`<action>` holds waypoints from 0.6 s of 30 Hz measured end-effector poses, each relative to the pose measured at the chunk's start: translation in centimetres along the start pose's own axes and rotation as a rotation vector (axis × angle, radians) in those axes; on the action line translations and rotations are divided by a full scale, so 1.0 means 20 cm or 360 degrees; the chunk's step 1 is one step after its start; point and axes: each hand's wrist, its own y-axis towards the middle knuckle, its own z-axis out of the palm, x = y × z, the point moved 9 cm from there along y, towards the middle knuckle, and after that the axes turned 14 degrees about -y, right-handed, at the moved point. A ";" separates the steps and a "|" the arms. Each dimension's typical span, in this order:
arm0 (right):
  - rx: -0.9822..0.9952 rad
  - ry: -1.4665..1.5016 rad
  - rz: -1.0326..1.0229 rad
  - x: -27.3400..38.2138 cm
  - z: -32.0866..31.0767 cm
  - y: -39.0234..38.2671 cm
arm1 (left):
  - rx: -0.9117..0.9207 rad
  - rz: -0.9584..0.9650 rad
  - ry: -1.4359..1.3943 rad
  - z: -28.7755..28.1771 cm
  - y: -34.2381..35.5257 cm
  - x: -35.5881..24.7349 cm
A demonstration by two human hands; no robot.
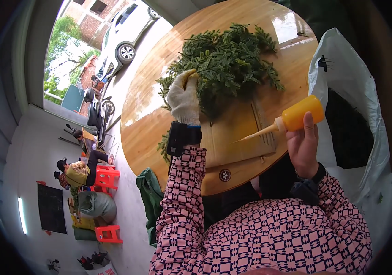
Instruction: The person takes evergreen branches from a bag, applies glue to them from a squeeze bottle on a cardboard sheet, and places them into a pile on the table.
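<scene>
Tilted yellow squeeze bottle (302, 113), nozzle (267, 130) down-left, green sprigs (228, 62) heaped beyond

Gloved left hand (183, 98): fingertips hidden in green sprigs (228, 64). Right hand (303, 149): fingers partly hidden behind yellow bottle (302, 113). White car (122, 34) cut by upper edge. White sack (340, 55): dark contents (349, 133), perhaps foliage, too shadowed to tell.

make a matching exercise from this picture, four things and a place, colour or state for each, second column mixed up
1. Squeeze bottle
2. Leafy sprigs
3. Cardboard
4. Sack

A. White, open, beside the table
B. Brown, flat
C. Held in the right hand
D. Green, next to the gloved left hand

Pairs: 1-C, 2-D, 3-B, 4-A
</scene>
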 end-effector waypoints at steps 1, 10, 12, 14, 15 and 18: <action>-0.0004 0.0005 0.0001 0.00 0.00 0.00 | -0.0069 0.0019 -0.0161 -0.02 0.00 -0.02; 0.0031 0.0034 0.0012 -0.01 0.00 0.01 | -0.0169 -0.0239 -0.0604 -0.15 0.01 0.05; 0.0031 0.0037 0.0008 -0.02 0.00 0.01 | -0.0156 -0.0385 -0.0691 -0.15 0.00 0.10; 0.0033 0.0040 -0.0001 -0.02 0.00 0.02 | -0.0068 -0.0504 -0.0940 -0.10 -0.04 0.15; 0.0030 0.0035 0.0007 -0.02 0.00 0.01 | -0.0023 -0.0566 -0.1064 -0.07 -0.06 0.15; 0.0026 0.0023 0.0023 -0.02 0.00 0.01 | -0.0061 -0.0475 -0.0970 -0.04 -0.10 0.07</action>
